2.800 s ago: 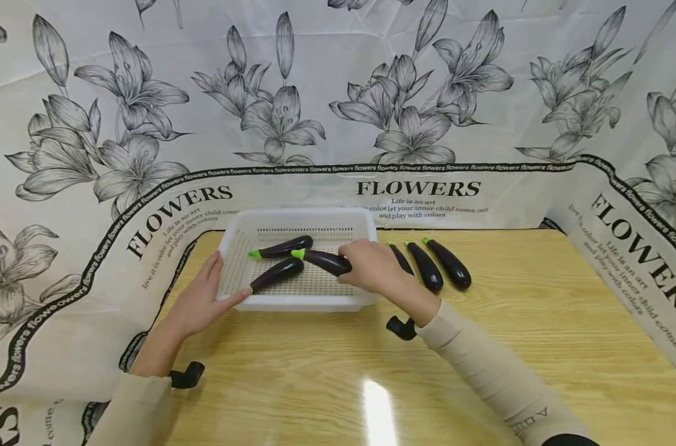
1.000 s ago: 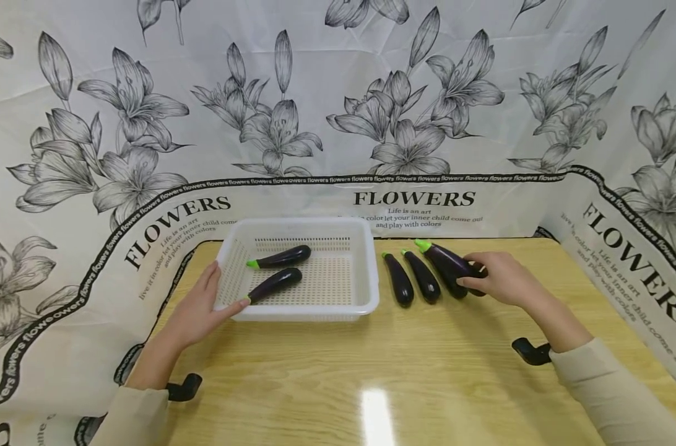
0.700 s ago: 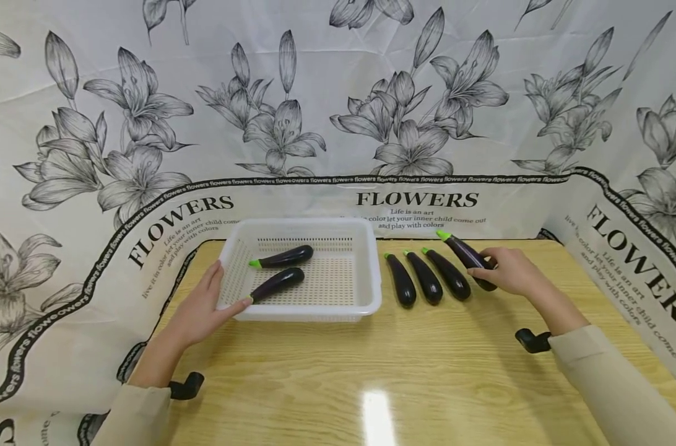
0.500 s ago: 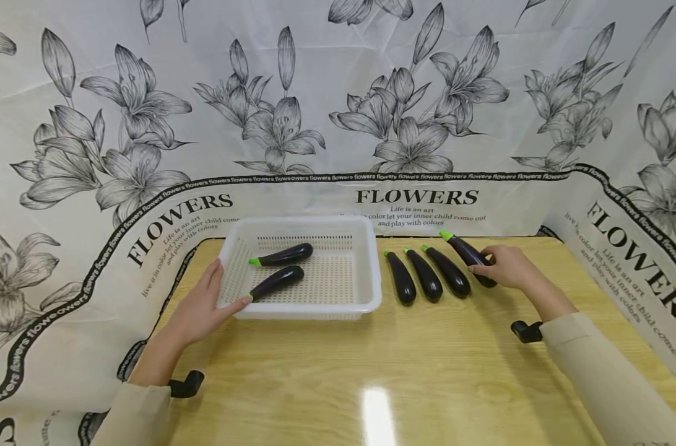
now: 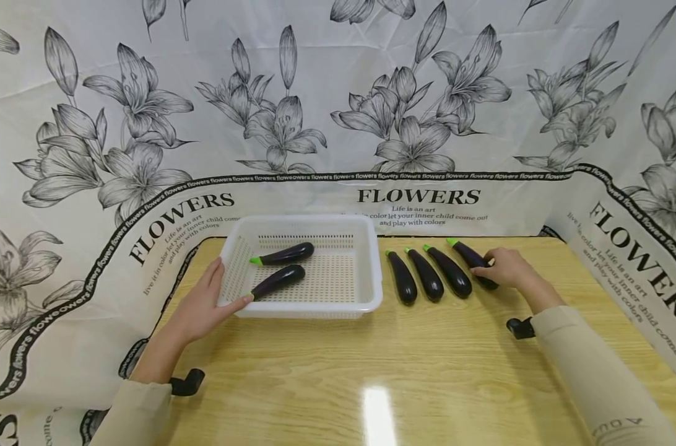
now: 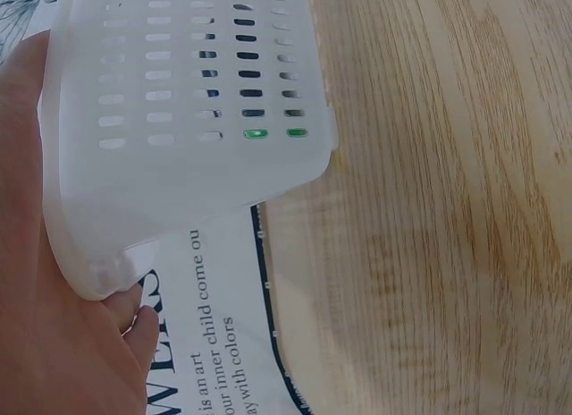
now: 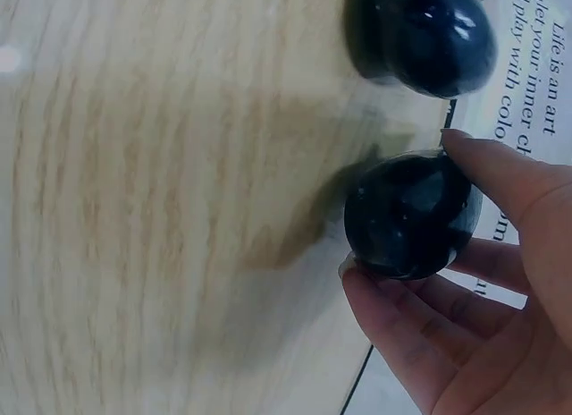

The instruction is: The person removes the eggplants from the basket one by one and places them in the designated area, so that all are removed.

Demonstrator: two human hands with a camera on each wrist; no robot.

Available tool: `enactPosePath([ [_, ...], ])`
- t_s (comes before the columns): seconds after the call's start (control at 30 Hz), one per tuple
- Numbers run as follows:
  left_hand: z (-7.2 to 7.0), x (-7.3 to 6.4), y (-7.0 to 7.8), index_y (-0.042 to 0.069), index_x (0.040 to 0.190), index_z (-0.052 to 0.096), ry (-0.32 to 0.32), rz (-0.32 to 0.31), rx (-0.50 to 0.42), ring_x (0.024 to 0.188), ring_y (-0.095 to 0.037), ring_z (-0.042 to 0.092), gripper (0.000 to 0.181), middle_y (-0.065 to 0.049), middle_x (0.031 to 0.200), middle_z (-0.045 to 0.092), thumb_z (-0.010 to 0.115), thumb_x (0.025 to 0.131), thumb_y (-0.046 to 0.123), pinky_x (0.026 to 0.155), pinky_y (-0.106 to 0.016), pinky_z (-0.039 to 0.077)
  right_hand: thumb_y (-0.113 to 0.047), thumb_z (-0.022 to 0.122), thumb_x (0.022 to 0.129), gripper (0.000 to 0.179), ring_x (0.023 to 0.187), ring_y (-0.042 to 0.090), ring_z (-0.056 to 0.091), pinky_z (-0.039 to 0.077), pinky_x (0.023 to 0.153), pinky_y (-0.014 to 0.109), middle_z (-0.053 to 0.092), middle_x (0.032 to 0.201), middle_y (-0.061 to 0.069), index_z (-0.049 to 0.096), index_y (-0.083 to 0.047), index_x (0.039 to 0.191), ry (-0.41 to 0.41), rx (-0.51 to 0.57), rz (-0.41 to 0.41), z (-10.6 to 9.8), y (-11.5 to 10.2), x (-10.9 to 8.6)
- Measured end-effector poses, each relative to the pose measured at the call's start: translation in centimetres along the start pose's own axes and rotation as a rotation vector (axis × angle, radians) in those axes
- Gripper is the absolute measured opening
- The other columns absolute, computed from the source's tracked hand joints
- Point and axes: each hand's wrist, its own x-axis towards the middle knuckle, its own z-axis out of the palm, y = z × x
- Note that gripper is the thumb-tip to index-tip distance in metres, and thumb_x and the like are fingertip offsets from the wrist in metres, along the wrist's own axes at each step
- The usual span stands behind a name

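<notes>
My left hand (image 5: 195, 306) holds the left front corner of a white plastic basket (image 5: 310, 308), thumb over the rim and fingers along the outer wall. Two dark purple eggplants with green stem ends, a rear eggplant (image 5: 286, 254) and a front eggplant (image 5: 279, 280), lie inside it. My right hand (image 5: 507, 269) grips the fat end of another eggplant (image 5: 467, 255), which lies at the right end of a row. In the right wrist view, thumb and fingers sit on opposite sides of that eggplant's rounded end (image 7: 411, 214).
Three more eggplants lie side by side between basket and right hand: a left one (image 5: 402, 279), a middle one (image 5: 425, 277) and a right one (image 5: 449, 272). Flower-printed cloth (image 5: 293, 195) walls in the wooden table (image 5: 316, 371) at the back and sides.
My right hand has carried an eggplant from over the basket to the right, past the row, and lowered it to the table at the row's end. My left hand stays on the basket.
</notes>
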Motion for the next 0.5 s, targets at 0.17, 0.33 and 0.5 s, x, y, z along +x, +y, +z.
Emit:
enactPosePath([
  [0.17,-0.03,-0.04,0.20,-0.003,0.163,0.007,-0.001,0.005,0.004,0.150,-0.051,0.022,0.108,-0.022,0.170,0.001,0.053,0.096,0.068,0.111,-0.069,0.034,-0.038,0.068,0.097,0.063,0.094,0.048,0.064,0.053,0.079,0.059,0.065,0.106,0.036,0.059,0.020,0.120,-0.002,0.007,0.011,0.49,-0.03,-0.22],
  [0.33,-0.10,0.10,0.21,-0.004,0.162,0.006,-0.006,0.006,-0.002,0.150,-0.051,0.020,0.108,-0.022,0.170,0.000,0.053,0.097,0.068,0.113,-0.068,0.031,-0.042,0.066,0.098,0.065,0.095,0.050,0.063,0.053,0.079,0.059,0.064,0.108,0.038,0.060,0.019,0.119,0.006,0.002,0.021,0.62,0.12,-0.34],
  [0.5,-0.01,0.06,0.10,-0.003,0.163,0.005,-0.010,0.002,-0.008,0.151,-0.051,0.019,0.109,-0.022,0.170,0.000,0.053,0.096,0.069,0.113,-0.068,0.031,-0.045,0.061,0.101,0.070,0.106,0.058,0.060,0.052,0.084,0.063,0.060,0.116,0.043,0.057,0.022,0.123,-0.005,-0.010,0.032,0.57,0.11,-0.86],
])
